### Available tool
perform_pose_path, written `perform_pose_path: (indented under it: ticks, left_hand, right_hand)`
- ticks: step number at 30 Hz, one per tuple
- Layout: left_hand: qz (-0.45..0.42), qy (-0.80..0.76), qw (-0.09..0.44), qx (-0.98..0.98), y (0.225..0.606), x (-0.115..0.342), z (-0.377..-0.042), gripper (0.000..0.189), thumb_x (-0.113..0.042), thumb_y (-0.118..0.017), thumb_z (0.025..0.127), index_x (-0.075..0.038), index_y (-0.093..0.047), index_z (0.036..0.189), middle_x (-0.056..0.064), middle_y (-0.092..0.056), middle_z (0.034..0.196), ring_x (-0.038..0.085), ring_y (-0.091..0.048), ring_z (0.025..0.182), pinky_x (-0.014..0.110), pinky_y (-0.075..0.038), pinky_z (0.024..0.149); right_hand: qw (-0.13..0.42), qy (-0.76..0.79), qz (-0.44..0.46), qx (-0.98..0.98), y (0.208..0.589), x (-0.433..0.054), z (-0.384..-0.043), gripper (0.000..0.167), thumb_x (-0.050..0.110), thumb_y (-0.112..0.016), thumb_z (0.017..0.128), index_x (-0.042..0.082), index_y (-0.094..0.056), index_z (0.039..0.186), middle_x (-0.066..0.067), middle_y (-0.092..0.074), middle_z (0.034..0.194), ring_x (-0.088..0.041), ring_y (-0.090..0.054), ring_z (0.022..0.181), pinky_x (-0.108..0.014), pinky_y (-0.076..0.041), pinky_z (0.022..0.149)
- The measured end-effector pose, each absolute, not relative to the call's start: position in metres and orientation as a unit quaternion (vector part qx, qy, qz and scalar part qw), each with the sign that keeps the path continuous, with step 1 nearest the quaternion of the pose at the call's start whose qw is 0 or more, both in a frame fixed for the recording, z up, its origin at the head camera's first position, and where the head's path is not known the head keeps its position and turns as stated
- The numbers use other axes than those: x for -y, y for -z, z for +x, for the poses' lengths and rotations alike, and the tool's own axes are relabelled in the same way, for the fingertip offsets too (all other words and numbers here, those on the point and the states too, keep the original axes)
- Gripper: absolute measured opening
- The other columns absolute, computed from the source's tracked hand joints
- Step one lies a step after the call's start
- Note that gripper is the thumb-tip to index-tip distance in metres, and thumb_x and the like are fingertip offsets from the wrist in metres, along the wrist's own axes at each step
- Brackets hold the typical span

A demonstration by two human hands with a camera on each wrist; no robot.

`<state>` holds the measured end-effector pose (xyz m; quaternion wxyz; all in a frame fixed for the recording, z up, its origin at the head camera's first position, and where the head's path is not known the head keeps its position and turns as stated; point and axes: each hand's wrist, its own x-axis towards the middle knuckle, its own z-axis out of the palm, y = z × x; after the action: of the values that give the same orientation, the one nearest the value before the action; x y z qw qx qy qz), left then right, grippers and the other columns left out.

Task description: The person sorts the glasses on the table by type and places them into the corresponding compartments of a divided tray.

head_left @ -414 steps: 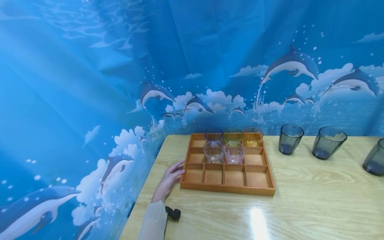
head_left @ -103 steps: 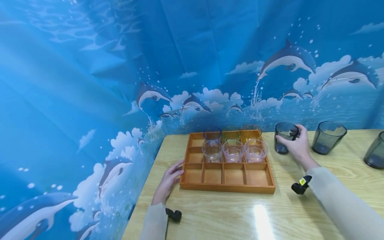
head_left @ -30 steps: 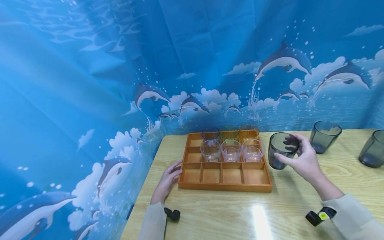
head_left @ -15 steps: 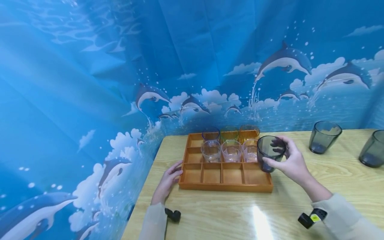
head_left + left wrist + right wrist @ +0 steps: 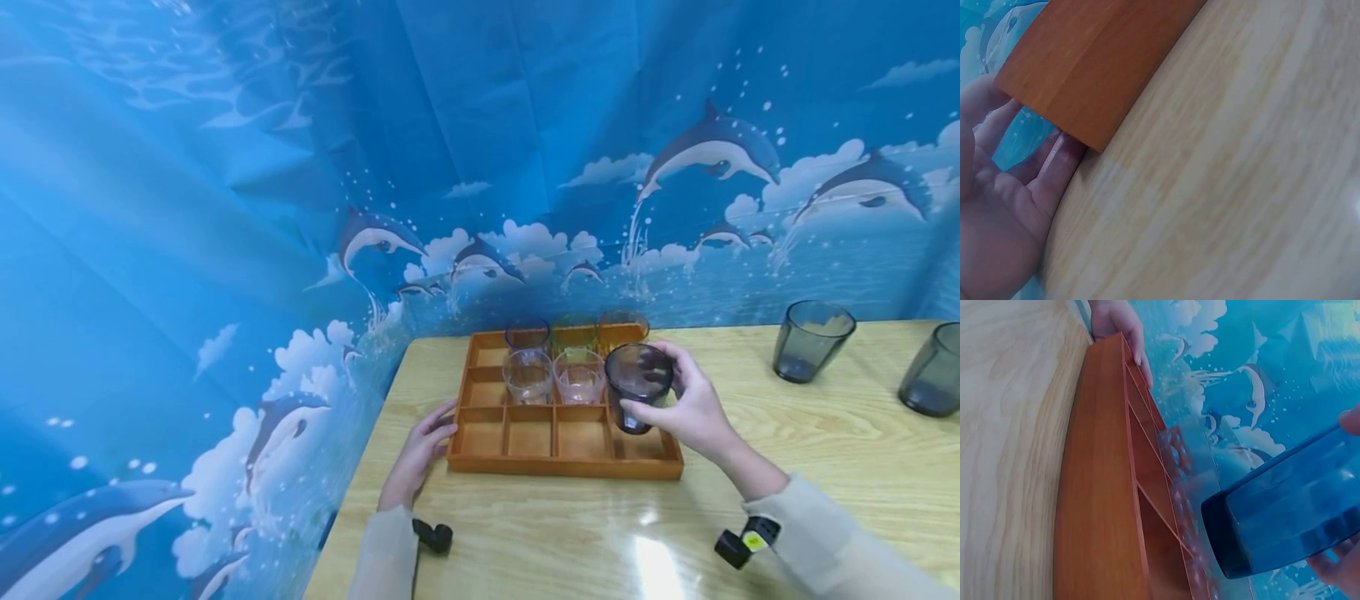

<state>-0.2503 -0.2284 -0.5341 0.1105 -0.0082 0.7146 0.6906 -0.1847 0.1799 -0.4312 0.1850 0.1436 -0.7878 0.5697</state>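
My right hand (image 5: pixel 696 410) grips a smoky grey drinking glass (image 5: pixel 633 379), thumb on the near side and fingers round the far side. The glass is held over the right end of a wooden compartment tray (image 5: pixel 562 467), above the front right compartment. In the right wrist view the glass (image 5: pixel 1285 515) looks tilted, its dark base towards the tray. My left hand (image 5: pixel 418 457) touches the tray's left side; in the left wrist view its fingers (image 5: pixel 1054 162) lie against the tray's end. Blue-rimmed, green and amber glasses (image 5: pixel 622 329) stand in the back row.
A clear glass (image 5: pixel 528 379) and a pinkish glass (image 5: pixel 579 379) stand in the middle row; the one to their right is hidden behind the grey glass. Two more grey glasses, one nearer (image 5: pixel 813 342) and one at the right edge (image 5: pixel 933 371), stand on the table (image 5: pixel 825 450).
My right hand took hold of the grey glass on the table, lifted it and carried it left over the tray. Earlier, a third middle-row glass was added. The left hand stays put.
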Motion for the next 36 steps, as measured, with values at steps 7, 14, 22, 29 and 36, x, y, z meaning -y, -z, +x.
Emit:
perform_pose_path:
  ticks: [7,14,22,29,36]
  left_hand:
    - [-0.004,-0.69,0.115,-0.714,0.536,0.231,-0.249,0.051,-0.02,-0.06,0.09,-0.016,-0.045,0.139,0.014,-0.044,0.136,0.023,-0.046,0.117,0.036,-0.042,0.085]
    - [-0.013,-0.69,0.116,-0.715,0.54,0.233,-0.247,0.048,-0.018,-0.061,0.09,-0.019,-0.049,0.136,0.01,-0.048,0.132,0.023,-0.047,0.115,0.036,-0.044,0.084]
    - [-0.018,-0.688,0.118,-0.716,0.54,0.234,-0.245,0.047,-0.019,-0.06,0.09,-0.021,-0.05,0.135,0.009,-0.048,0.132,0.023,-0.046,0.116,0.036,-0.043,0.084]
    - [-0.013,-0.693,0.119,-0.711,0.538,0.233,-0.248,0.048,-0.022,-0.063,0.088,-0.02,-0.051,0.134,0.008,-0.048,0.133,0.024,-0.045,0.118,0.038,-0.042,0.086]
    - [-0.009,-0.688,0.119,-0.716,0.537,0.232,-0.254,0.049,-0.026,-0.065,0.087,-0.023,-0.052,0.134,0.007,-0.048,0.134,0.024,-0.043,0.121,0.04,-0.04,0.089]
  right_hand:
    - [0.151,-0.593,0.146,0.777,0.437,-0.162,-0.188,0.078,0.005,-0.081,0.068,0.001,-0.036,0.132,-0.015,-0.047,0.121,-0.029,-0.05,0.109,-0.018,-0.045,0.083]
    - [0.131,-0.635,0.154,0.745,0.436,-0.141,-0.185,0.08,-0.002,-0.08,0.067,-0.002,-0.035,0.133,-0.021,-0.044,0.123,-0.037,-0.049,0.112,-0.026,-0.047,0.085]
    - [0.122,-0.66,0.153,0.726,0.445,-0.124,-0.191,0.079,0.0,-0.081,0.067,0.0,-0.037,0.132,-0.018,-0.047,0.123,-0.031,-0.051,0.11,-0.025,-0.046,0.086]
    - [0.119,-0.661,0.156,0.724,0.442,-0.109,-0.197,0.082,0.001,-0.082,0.067,0.004,-0.036,0.135,-0.019,-0.045,0.125,-0.033,-0.049,0.112,-0.037,-0.047,0.086]
    - [0.122,-0.663,0.167,0.719,0.44,-0.093,-0.206,0.08,0.006,-0.084,0.065,0.005,-0.039,0.132,-0.016,-0.047,0.121,-0.033,-0.051,0.109,-0.045,-0.046,0.085]
